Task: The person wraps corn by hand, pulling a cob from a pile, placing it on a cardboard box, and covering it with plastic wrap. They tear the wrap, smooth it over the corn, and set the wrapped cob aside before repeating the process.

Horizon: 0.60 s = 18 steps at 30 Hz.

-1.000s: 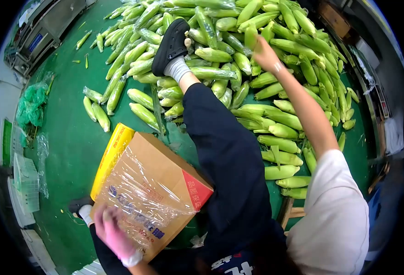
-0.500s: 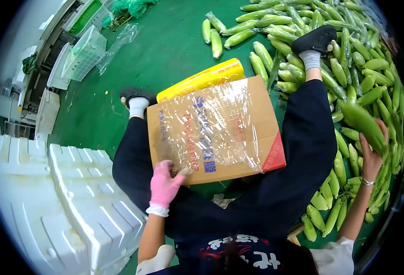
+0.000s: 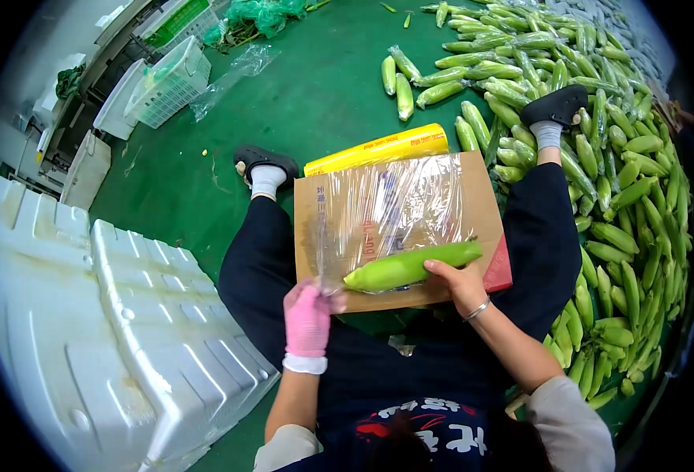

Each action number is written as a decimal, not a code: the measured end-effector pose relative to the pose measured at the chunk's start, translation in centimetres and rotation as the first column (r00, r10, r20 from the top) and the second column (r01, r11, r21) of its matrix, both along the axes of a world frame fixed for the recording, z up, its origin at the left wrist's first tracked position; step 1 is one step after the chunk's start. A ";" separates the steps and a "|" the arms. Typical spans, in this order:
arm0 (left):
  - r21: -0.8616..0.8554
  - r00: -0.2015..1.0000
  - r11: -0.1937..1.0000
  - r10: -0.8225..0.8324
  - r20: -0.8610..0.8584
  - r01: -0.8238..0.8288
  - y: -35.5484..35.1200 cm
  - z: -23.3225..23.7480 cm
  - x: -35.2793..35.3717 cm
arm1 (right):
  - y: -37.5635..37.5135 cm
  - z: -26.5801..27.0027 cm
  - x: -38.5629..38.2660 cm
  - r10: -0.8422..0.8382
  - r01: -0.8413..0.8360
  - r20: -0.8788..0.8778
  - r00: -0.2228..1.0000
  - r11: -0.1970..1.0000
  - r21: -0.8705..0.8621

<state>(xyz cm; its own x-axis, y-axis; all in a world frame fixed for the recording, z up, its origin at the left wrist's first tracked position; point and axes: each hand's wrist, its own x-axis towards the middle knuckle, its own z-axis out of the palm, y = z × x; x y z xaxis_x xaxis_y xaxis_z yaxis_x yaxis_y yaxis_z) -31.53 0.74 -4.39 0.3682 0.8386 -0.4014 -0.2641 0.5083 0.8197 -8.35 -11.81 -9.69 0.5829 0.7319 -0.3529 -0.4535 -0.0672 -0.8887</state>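
Observation:
A cardboard box (image 3: 479, 206) rests across my legs, with clear plastic film (image 3: 378, 193) spread over its top. On the film lies an unhusked ear of corn (image 3: 410, 266), its narrow end toward the left. My right hand (image 3: 458, 285) grips the corn near its right end, thumb on top. At the box's lower left corner, my left hand (image 3: 307, 318), in a pink glove, pinches the film's edge and lifts it slightly. Behind the box is a yellow roll of wrap (image 3: 378, 149), partly hidden by it.
A large heap of corn ears (image 3: 630, 228) covers the floor on the right, some wrapped in film. White foam boxes (image 3: 150, 346) stand at the left. Farther back are a white plastic basket (image 3: 175, 82) and a loose plastic sheet (image 3: 233, 79) on the green floor.
My right hand has brought the corn from the heap on the right onto the film-covered box. The left hand, earlier resting on the box's edge, now pinches and raises the film.

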 end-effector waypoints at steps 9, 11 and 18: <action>0.393 0.405 -0.110 0.121 -0.906 0.913 3.8 -1.8 8.2 | -1.6 2.1 2.7 0.465 -0.339 0.715 0.523 0.882 -0.326; 0.398 0.414 -0.143 0.105 -0.904 0.906 4.9 -2.1 8.1 | -3.9 2.4 3.3 0.434 -0.218 0.870 0.235 0.896 -0.388; 0.356 0.364 -0.121 0.048 -0.930 0.927 3.1 -1.4 6.0 | -3.4 4.0 8.8 -0.164 0.254 0.748 0.643 0.967 -0.007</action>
<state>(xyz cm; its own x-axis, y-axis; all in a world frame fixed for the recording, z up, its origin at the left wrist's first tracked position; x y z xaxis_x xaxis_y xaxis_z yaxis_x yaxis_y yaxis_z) -25.52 3.80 -5.77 0.9495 0.3137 -0.0087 0.2963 -0.8870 0.3542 0.46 -15.18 -5.66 0.8156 0.5441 0.1969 0.3331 -0.1632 -0.9286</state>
